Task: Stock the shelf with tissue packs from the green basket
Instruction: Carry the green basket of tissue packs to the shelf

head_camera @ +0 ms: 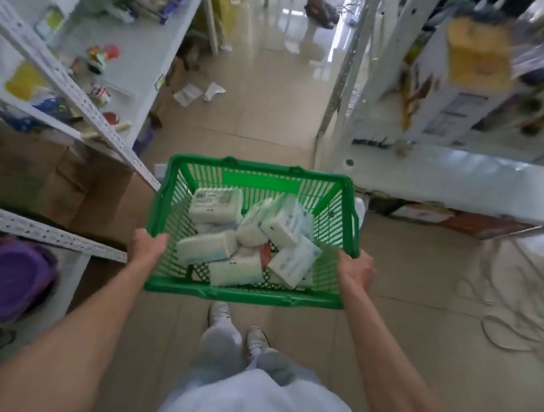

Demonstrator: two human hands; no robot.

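Note:
I carry a green plastic basket [243,293] in front of me above the tiled floor. My left hand [147,244] grips its left rim and my right hand [356,269] grips its right rim. Inside lie several white tissue packs [216,204] piled loosely, some tilted on one another. White metal shelves [134,64] stand to my left, holding assorted small goods.
A second white shelf unit [463,180] with a carton is on the right. Cardboard boxes [79,190] sit under the left shelf, purple bowls [8,277] lower left. Cables [515,321] trail on the floor at right, paper scraps [198,92] ahead, another person's foot [321,10] far down the aisle.

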